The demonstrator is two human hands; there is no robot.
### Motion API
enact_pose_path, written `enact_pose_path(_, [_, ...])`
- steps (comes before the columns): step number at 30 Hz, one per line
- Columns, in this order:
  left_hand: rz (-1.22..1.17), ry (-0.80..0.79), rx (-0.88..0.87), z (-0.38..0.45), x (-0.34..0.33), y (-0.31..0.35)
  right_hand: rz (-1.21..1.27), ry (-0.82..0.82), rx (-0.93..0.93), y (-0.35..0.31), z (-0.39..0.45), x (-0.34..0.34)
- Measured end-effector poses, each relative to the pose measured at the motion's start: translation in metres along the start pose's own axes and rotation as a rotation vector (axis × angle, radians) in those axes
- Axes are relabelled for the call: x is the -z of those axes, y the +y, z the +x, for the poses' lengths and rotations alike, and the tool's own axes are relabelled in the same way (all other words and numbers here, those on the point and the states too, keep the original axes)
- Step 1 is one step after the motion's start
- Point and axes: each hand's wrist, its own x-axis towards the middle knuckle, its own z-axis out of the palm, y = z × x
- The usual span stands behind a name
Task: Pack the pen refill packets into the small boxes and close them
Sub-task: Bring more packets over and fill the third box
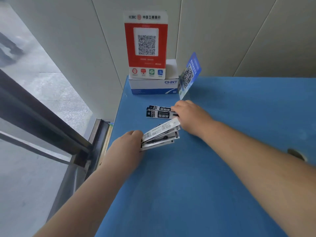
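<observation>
Black packets (159, 112) lie sideways under the right hand (189, 115), fingertips touching; left hand (131, 142) pinches the white packets (161, 134).

Two black refill packets (159, 112), two QR signs (146, 43), one box (150, 85).

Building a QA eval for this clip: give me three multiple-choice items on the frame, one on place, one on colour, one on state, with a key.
1. Where does the red QR sign stand?
A. on the white box
B. flat on the table
C. in a hand

2. What colour is the table?
A. green
B. blue
C. grey

3. What is the left hand doing?
A. resting open
B. gripping a fanned bunch of packets
C. pointing

Key: 1 A, its base sits on the box top. 2 B, the surface is blue. 3 B, fingers curl round the packet ends.
</observation>
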Motion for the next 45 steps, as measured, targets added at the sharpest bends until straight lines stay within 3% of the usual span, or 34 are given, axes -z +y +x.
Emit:
enact_pose_path(7, [0.052,0.042,-0.052,-0.009,0.006,-0.001,-0.182,-0.015,-0.085,-0.005,-0.006,0.0])
enact_pose_path(18, [0.04,0.04,-0.112,-0.022,0.013,-0.006,-0.112,-0.012,-0.297,-0.009,-0.04,-0.002])
enact_pose_path(21, [0.03,0.05,-0.118,-0.023,0.015,-0.009,0.236,0.006,-0.458,-0.008,-0.052,-0.001])
enact_pose_path(24, [0.025,0.045,-0.114,-0.021,0.017,-0.01,0.842,0.108,-0.598,-0.012,-0.074,0.004])
enact_pose_path(29, [-0.048,0.014,-0.085,-0.012,0.014,0.003,1.498,0.155,-0.625,-0.011,-0.12,0.016])
enact_pose_path(36, [-0.106,-0.017,-0.202,-0.016,0.016,0.06,1.703,0.244,-0.634,0.014,-0.191,0.031])
enact_pose_path(45, [-0.07,-0.011,-0.33,-0.046,0.01,0.187,1.808,0.354,-0.675,0.098,-0.294,0.047])
